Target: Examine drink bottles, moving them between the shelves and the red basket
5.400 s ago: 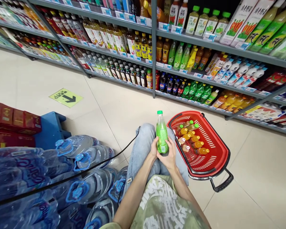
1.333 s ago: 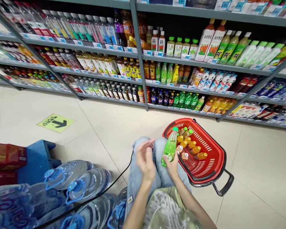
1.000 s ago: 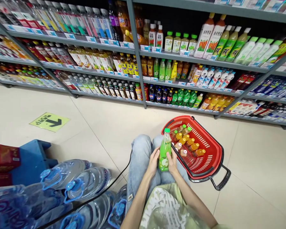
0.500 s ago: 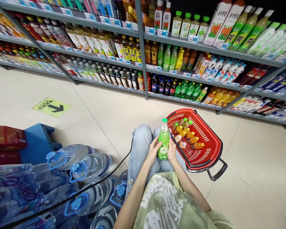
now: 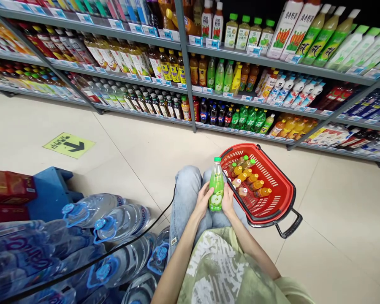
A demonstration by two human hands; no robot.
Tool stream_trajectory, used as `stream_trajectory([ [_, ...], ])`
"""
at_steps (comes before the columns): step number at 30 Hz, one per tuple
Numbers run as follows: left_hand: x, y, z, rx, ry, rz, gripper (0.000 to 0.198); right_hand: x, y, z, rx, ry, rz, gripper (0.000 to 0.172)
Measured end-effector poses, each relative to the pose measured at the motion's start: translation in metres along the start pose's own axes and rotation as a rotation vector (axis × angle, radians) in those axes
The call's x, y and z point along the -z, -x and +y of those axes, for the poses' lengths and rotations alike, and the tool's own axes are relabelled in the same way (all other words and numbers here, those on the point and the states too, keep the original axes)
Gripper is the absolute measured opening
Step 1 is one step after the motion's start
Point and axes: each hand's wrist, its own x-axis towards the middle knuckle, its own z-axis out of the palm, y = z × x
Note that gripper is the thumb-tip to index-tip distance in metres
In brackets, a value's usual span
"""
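Note:
A green bottle of apple drink with a green cap stands upright above my lap, its apple picture facing me. Around its left side my left hand is closed, the thumb on the label. My right hand grips it from the right, its fingers partly hidden behind the bottle. Just right of my knees, a red shopping basket with black handles rests on the floor. Inside it are several small bottles with orange, green and pale caps.
Shelves full of drinks run across the front. On my left are large water bottles, a blue stand with red boxes, and a black cable reaching my knee. A yellow arrow sign lies on the floor.
Both hands keep hold of the apple drink bottle, which has barely moved. The view has shifted very slightly; the basket and its bottles stay in place.

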Motion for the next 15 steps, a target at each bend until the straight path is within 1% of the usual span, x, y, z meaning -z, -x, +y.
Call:
stream_trajectory([
  [9,0.0012,0.0003,-0.0016,-0.003,-0.006,0.000,0.064,0.0003,-0.0012,0.0063,0.012,-0.007,-0.016,0.055],
  [15,0.0008,0.0007,0.0000,-0.013,-0.013,-0.004,0.062,0.0020,0.0015,0.0063,0.038,0.024,-0.015,0.050],
])
